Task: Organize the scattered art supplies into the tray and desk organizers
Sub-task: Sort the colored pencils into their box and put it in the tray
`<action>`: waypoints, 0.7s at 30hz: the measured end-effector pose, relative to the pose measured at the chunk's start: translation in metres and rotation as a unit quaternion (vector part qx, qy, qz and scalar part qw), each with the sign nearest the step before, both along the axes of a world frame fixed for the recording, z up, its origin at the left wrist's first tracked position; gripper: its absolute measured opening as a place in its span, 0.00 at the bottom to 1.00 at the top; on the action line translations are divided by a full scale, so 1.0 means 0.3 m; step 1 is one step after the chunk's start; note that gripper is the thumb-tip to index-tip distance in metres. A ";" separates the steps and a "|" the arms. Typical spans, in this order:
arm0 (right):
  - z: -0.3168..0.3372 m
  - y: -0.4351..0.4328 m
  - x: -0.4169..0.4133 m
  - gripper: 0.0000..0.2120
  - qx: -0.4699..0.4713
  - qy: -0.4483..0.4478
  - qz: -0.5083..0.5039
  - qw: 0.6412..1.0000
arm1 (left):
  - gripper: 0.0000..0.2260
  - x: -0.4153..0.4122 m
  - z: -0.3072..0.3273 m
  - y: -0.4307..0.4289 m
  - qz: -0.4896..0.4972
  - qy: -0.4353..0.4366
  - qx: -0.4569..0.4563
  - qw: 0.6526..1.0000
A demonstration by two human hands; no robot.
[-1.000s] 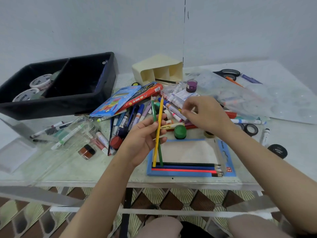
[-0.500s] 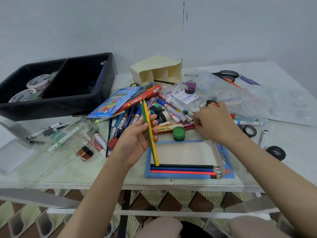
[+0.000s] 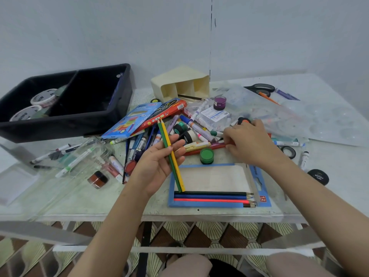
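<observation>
The left hand [image 3: 157, 166], palm up, grips a green wooden pencil [image 3: 162, 132] and a yellow wooden pencil [image 3: 181, 181] side by side between thumb and fingers, above the pale speckled table [image 3: 99, 204]. Their lower ends reach over the flat blue card pencil tray [image 3: 205, 205] holding three pencils. The right hand [image 3: 249, 144], fingers curled, pinches the end of a red pencil [image 3: 216, 146] lying in the scattered pile.
</observation>
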State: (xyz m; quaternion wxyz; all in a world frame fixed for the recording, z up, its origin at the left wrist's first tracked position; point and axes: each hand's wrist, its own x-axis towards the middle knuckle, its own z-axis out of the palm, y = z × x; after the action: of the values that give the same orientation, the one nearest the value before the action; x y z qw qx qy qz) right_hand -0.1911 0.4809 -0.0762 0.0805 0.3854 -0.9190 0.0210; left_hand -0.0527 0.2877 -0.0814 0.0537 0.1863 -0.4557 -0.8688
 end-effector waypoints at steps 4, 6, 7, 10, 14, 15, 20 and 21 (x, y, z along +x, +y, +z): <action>0.034 0.021 -0.011 0.06 -0.163 -0.157 0.007 0.974 | 0.14 0.005 -0.001 0.002 0.004 0.007 0.026 1.000; 0.056 0.024 -0.004 0.07 -0.296 -0.223 0.000 0.929 | 0.14 0.008 -0.004 0.003 0.004 0.010 0.034 0.999; 0.068 0.023 0.003 0.07 -0.361 -0.243 -0.003 0.900 | 0.14 0.009 -0.005 0.003 0.004 0.012 0.036 0.999; 0.102 0.013 0.025 0.07 -0.494 -0.263 -0.005 0.829 | 0.15 0.012 -0.006 0.005 0.006 0.016 0.039 0.999; 0.149 0.005 0.049 0.08 -0.546 -0.223 0.006 0.807 | 0.14 0.017 -0.002 0.009 0.010 0.020 0.039 0.999; 0.162 0.003 0.058 0.09 -0.555 -0.217 0.013 0.803 | 0.14 0.019 -0.001 0.010 0.011 0.021 0.039 0.999; 0.217 -0.031 0.101 0.07 -0.589 -0.224 0.040 0.775 | 0.14 0.022 0.010 0.014 0.012 0.022 0.034 0.999; 0.224 -0.042 0.109 0.06 -0.592 -0.249 0.045 0.766 | 0.14 0.021 0.013 0.016 0.008 0.023 0.032 0.999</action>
State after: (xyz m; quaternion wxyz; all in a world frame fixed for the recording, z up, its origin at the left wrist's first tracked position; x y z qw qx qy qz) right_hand -0.1583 0.4682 -0.0090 0.0602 0.2837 -0.6938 0.6592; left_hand -0.0463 0.2925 -0.0776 0.0648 0.1716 -0.4253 -0.8863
